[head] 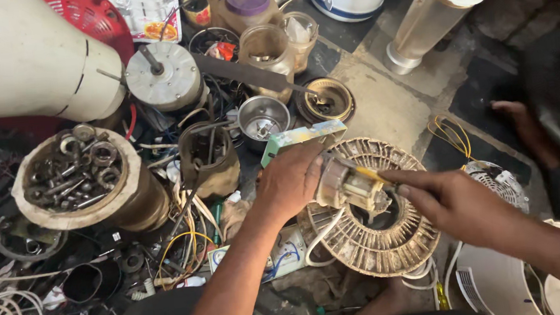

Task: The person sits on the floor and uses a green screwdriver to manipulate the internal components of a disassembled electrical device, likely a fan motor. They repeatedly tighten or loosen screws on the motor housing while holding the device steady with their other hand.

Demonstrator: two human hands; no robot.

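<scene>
My left hand (289, 180) grips a small cream-coloured motor part (347, 187) from its left side, holding it over a round ribbed fan housing (375, 237) on the floor. My right hand (449, 202) comes in from the right and holds a thin yellow-handled tool (368, 173) whose tip rests on top of the part. A white cable (321, 238) runs down from the part across the housing. A greenish flat box (298, 137) lies just behind my left hand.
A round tub of nuts and bolts (75, 172) stands at left, beside a silver motor (165, 76), jars (267, 47), a steel bowl (263, 116) and tangled wires (186, 243). A tall blender jar (433, 12) lies at the back right. Another person's foot (527, 126) rests at right.
</scene>
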